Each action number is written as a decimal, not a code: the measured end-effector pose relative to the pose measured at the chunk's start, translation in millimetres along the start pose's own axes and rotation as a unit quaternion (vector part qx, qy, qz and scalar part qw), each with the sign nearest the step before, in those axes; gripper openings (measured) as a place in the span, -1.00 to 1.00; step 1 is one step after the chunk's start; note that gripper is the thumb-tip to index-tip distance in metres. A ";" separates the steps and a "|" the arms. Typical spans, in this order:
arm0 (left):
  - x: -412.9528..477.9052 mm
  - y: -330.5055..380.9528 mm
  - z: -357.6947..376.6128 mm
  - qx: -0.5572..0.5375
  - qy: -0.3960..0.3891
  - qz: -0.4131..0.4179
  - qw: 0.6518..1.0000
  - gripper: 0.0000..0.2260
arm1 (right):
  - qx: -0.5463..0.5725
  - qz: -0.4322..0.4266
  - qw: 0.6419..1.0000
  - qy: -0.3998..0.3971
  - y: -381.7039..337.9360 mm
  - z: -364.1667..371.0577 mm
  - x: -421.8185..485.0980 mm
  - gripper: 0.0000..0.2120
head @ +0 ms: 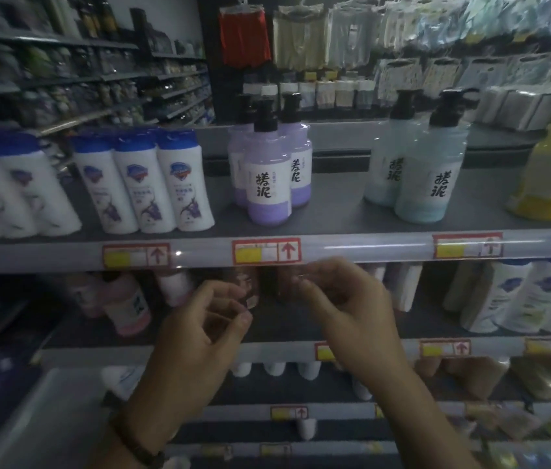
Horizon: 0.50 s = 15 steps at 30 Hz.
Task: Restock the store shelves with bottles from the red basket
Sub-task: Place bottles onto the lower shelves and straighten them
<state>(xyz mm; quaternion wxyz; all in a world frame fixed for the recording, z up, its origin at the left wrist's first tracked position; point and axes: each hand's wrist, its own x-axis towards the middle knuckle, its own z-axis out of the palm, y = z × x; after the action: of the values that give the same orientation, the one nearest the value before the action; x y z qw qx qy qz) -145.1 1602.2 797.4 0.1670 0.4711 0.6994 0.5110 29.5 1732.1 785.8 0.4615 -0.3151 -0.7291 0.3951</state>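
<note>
Both hands are up at the second shelf. The left hand (199,330) makes a loose C, thumb and forefinger apart. The right hand (348,302) has its fingers half curled, tips turned in towards the left. Right between them, on the second shelf (284,330), stand the brownish bottles (248,289), dark, see-through and blurred. The fingertips are very close to them, but I cannot tell whether either hand actually has a grip. The red basket is nowhere in view.

Judging by the look, these are small clear plastic bottles full of liquid. That should mean some heft for their size, firm walls with a little give, and a smooth skin that could slide in the fingers. The safest hold looks like a wrap around the body at mid-height, thumb opposite the fingers, rather than a pinch at the cap.

Now the room. The upper shelf rail (352,247), with its price tag (266,251), hangs just above the right knuckles, so headroom is tight and anything going in should travel low and level. A pink bottle (125,306) stands to the left and white bottles (406,289) to the right. The bare strip of shelf in front of the brown ones is the open lane. Up top, the purple pump bottles (269,177) sit near the edge and are worth not bumping.
</note>
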 end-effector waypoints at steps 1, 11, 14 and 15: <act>-7.9 -4.0 -3.8 0.008 0.006 -0.011 1.000 -0.84 | 0.012 0.009 1.000 -0.007 3.2 6.2 -4.1 -0.87; -42.1 -53.3 -52.7 0.017 0.028 -0.066 0.997 -0.84 | 0.044 0.043 0.996 -0.069 7.1 76.2 -42.8 -0.89; -39.6 -71.1 -68.9 0.013 0.023 -0.068 0.997 -0.83 | 0.040 0.045 0.996 -0.073 4.0 97.5 -47.0 -0.89; -38.1 -76.6 -73.6 0.009 0.020 -0.066 0.998 -0.83 | 0.036 0.046 0.996 -0.073 2.6 104.8 -47.6 -0.89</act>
<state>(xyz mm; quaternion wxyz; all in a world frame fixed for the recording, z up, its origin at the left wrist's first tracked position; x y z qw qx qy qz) -216.1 1527.0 752.3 0.1822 0.4156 0.7364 0.5018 -48.9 1664.2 735.9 0.3993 -0.3018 -0.7312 0.4636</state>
